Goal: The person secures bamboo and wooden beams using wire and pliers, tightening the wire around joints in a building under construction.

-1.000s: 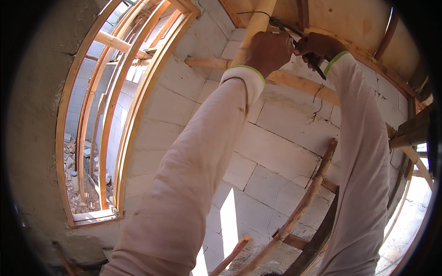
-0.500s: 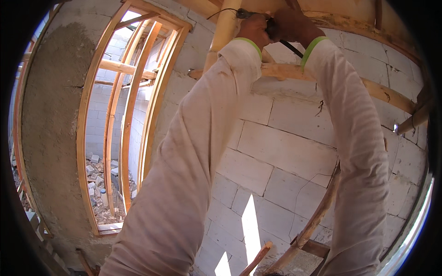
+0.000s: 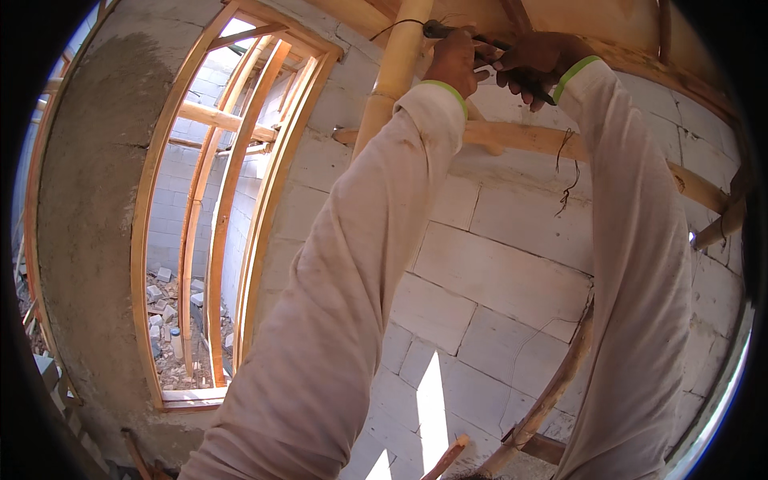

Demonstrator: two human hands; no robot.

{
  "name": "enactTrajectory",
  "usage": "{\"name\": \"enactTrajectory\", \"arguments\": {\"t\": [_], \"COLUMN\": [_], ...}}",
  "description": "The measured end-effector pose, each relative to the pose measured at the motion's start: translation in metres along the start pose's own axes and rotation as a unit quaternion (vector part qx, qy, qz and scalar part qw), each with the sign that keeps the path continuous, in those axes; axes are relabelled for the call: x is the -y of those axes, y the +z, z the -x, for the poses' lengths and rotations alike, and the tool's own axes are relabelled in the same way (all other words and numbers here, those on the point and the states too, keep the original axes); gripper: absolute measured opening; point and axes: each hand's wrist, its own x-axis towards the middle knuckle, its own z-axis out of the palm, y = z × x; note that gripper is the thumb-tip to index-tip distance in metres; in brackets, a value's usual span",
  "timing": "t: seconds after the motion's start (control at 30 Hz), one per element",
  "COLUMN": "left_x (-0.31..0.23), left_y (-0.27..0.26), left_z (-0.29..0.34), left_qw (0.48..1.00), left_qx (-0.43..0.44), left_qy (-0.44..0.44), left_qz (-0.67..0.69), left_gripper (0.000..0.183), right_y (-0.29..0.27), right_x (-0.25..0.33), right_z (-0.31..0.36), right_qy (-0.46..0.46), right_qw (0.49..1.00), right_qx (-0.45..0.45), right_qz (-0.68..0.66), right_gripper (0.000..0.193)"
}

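Pliers (image 3: 434, 30) are gripped by the left hand (image 3: 454, 66) and right hand (image 3: 540, 58) beside a bamboo pole (image 3: 394, 76) crossed by wire (image 3: 391, 26).

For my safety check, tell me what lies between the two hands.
In the head view, a dark tool spans the gap between the left hand and right hand.

No legible text, labels, numbers or signs are visible; the darkened outer edges cannot be verified.

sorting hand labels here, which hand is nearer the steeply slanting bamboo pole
Left. The left hand is just right of the pole; the right hand is farther right.
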Motion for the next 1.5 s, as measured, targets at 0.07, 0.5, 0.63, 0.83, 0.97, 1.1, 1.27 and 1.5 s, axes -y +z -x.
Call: {"name": "enactTrajectory", "arguments": {"t": [0.07, 0.5, 0.63, 0.83, 0.97, 1.1, 1.27, 1.5], "left_x": [0.001, 0.014, 0.001, -0.003, -0.014, -0.003, 0.005, 0.011], "left_y": [-0.002, 0.009, 0.015, 0.025, 0.02, -0.007, -0.029, -0.036], "left_z": [-0.004, -0.011, 0.019, 0.047, 0.049, 0.04, 0.055, 0.033], "left_qw": [0.999, 0.963, 0.994, 0.989, 0.986, 0.991, 0.995, 0.998], "left_qx": [0.025, -0.036, -0.097, -0.061, -0.051, -0.046, -0.088, 0.013], "left_qy": [0.006, 0.186, 0.025, -0.025, -0.007, 0.02, -0.024, -0.046], "left_qz": [0.033, -0.191, -0.045, -0.131, -0.158, -0.123, -0.038, -0.033], "left_gripper": [0.022, 0.023, 0.034, 0.042, 0.042, 0.032, 0.022, 0.026], "right_y": [0.002, 0.067, -0.023, -0.006, -0.007, 0.051, 0.152, 0.076], "right_x": [-0.001, -0.038, -0.025, -0.013, 0.005, -0.011, -0.008, -0.05], "right_z": [-0.003, -0.021, -0.025, -0.005, 0.005, -0.008, -0.023, -0.02], "right_qy": [-0.002, -0.114, -0.026, 0.005, 0.011, -0.046, -0.077, -0.074], "right_qw": [0.999, 0.743, 0.995, 0.995, 1.0, 0.992, 0.953, 0.973], "right_qx": [0.021, -0.486, -0.089, 0.001, -0.027, -0.118, -0.292, -0.013], "right_qz": [-0.033, 0.446, 0.027, -0.102, 0.006, 0.005, 0.027, -0.22], "right_gripper": [0.033, 0.034, 0.021, 0.024, 0.018, 0.015, 0.035, 0.026]}}
